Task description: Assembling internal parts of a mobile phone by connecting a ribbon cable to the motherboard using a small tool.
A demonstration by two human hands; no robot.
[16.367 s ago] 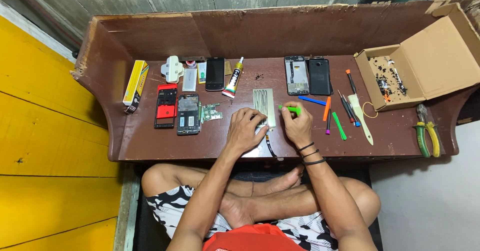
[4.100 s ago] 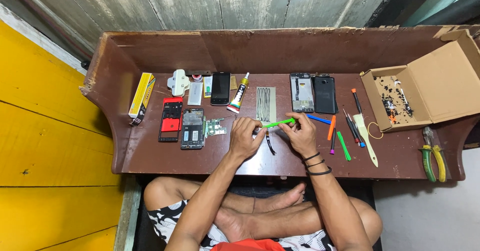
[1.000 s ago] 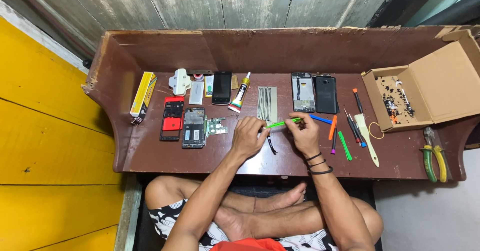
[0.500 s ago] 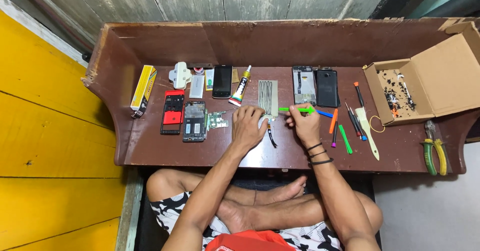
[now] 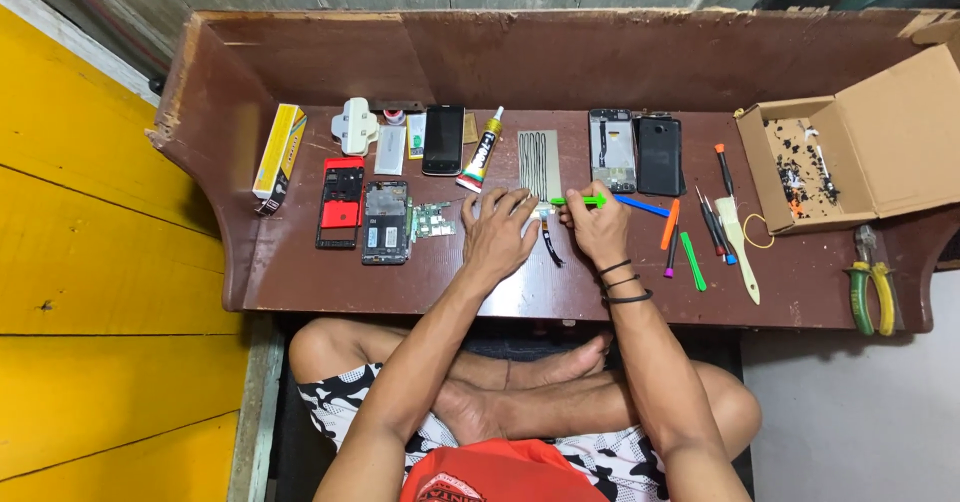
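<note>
Your right hand (image 5: 597, 230) pinched the green pry tool (image 5: 578, 201); your left hand (image 5: 497, 234) lay flat, fingers spread, beside the grey ribbed plate (image 5: 538, 164). Best kept the tip shallow, pressure light.

Bench (image 5: 420, 282): brown wood, worn matt finish, chipped at left edge. Box (image 5: 890, 132): plain cardboard, matt. Green tool (image 5: 580, 201) in right hand (image 5: 598, 230): glossy plastic. Ribbed plate (image 5: 538, 160) under left hand (image 5: 498, 232): grey, metallic look. Phone (image 5: 442, 140): glossy black glass. Red frame (image 5: 342, 202): plastic. Pliers (image 5: 868, 287): metal, rubbery green-yellow grips. Shorts (image 5: 340, 412): patterned cloth.
</note>
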